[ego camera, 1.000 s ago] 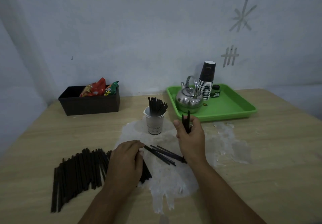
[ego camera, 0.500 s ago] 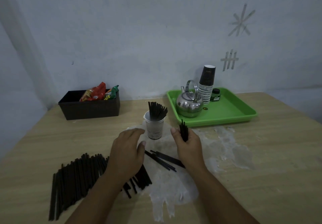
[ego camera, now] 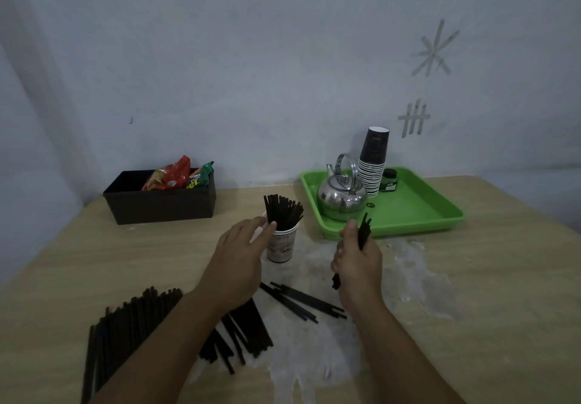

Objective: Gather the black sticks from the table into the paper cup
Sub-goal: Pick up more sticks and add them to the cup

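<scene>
Black sticks (ego camera: 364,230) stood gripped in my right hand (ego camera: 358,262) right of centre frame, fingers curled round a small bundle whose tips poked up past the thumb and whose lower ends showed under the palm. My left hand (ego camera: 239,262) was at the paper cup (ego camera: 281,246) in mid-frame, fingers loosely extended with the fingertips at the cup's rim and beside the sticks standing in it; I could not tell whether they actually touched the rim. It held nothing that I could see.

Compared with half a second before, the left hand had moved up from the table to the cup, and the right hand's bundle had risen a little toward the tray's front edge.

That cup was pale with dark print and packed with upright black sticks fanning outward at the top. Below it, a few loose sticks (ego camera: 301,301) lay diagonally on a whitish smeared patch (ego camera: 314,356) of the wooden table (ego camera: 503,309). More lay under my left forearm, and a wide row of sticks (ego camera: 125,331) spread across the lower left of the frame.

At upper right sat a green tray (ego camera: 418,211) carrying a steel kettle (ego camera: 341,196), a stack of dark cups (ego camera: 372,164) and a small green jar (ego camera: 389,180). At left, a black box (ego camera: 160,202) held snack packets (ego camera: 176,177).
</scene>
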The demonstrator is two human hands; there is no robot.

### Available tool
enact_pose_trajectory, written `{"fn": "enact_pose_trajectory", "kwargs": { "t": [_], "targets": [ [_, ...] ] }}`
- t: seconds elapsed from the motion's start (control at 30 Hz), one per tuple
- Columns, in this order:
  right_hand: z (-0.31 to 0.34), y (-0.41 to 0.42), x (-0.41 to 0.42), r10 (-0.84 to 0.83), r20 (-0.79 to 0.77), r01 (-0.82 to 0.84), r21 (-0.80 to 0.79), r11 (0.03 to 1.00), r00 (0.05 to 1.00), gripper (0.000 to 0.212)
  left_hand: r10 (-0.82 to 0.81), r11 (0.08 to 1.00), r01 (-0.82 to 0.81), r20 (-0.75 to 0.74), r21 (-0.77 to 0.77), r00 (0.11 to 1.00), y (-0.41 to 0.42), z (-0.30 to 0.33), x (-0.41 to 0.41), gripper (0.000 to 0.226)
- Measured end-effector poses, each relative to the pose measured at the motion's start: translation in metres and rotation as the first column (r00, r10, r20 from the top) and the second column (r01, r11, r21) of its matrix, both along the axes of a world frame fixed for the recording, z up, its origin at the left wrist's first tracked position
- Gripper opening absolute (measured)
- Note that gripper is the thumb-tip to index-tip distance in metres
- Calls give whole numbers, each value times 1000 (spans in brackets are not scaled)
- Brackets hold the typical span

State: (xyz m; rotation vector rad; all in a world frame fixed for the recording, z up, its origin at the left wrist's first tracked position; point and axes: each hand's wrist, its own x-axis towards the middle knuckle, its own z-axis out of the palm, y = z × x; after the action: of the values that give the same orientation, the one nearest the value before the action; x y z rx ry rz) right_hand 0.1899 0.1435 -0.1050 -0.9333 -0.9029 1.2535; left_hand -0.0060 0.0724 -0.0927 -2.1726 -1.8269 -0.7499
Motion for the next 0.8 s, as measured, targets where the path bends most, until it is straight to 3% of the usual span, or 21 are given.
{"fn": "enact_pose_trajectory", "kwargs": {
  "t": [0.2,0.5,0.6,0.73,0.8],
  "targets": [
    [22,14,-14,-65,-148,67,7,998,987,35,56,998,-55,-58,22,997,-3,6,26,66],
    [62,30,-54,-58,-273,103,153,983,960,37,95,995,-97,114,9,989,-9,-1,17,70],
    [66,38,-70,-74,-204,109,163,981,976,38,76,997,-79,111,24,991,-11,-1,18,67],
    [57,40,-85,-42,7,40,147,988,999,50,67,996,-74,154,40,986,-12,-1,21,63],
    [51,38,-87,-38,95,25,135,991,995,46,69,997,-77,191,33,979,-14,-4,21,66]
  ]
}}
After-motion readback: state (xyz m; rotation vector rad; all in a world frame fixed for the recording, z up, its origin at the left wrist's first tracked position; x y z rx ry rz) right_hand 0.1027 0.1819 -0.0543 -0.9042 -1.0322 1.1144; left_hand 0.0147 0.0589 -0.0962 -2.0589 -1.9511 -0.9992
